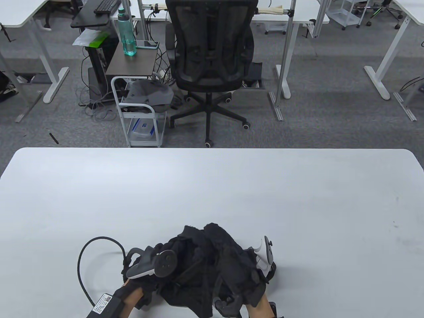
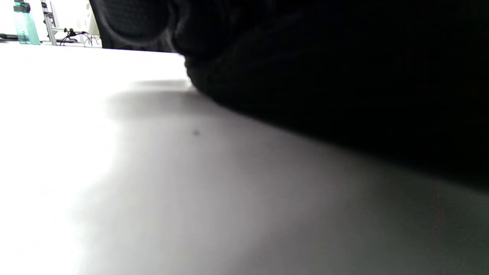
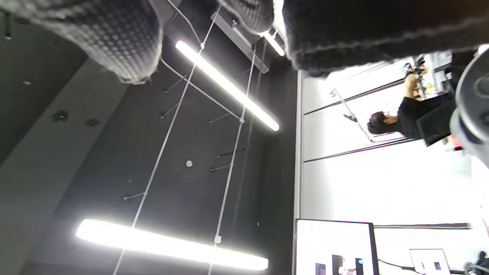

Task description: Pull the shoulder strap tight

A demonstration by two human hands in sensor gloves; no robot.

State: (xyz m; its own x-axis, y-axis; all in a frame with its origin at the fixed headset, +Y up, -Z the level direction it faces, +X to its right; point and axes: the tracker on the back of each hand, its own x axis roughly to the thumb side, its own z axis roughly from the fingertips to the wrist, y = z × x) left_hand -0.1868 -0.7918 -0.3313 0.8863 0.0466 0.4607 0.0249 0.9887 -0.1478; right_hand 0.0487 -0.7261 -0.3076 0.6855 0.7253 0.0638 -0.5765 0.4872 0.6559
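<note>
A bunched black fabric item (image 1: 205, 255) lies heaped at the near edge of the white table (image 1: 212, 185). No single shoulder strap stands out in it. My left hand (image 1: 145, 281), with a grey tracker (image 1: 155, 265) on its back, is at the bundle's left side, its fingers hidden in the cloth. My right hand (image 1: 256, 285), with a white tracker (image 1: 265, 253), is at the bundle's right side, palm turned up. The left wrist view shows only dark fabric (image 2: 324, 68) on the table. The right wrist view shows gloved fingertips (image 3: 126, 42) and black cloth (image 3: 363, 30) against the ceiling.
A black cable (image 1: 82, 265) loops on the table left of my left hand. Beyond the table's far edge stand a black office chair (image 1: 210, 59) and a small white cart (image 1: 140, 112).
</note>
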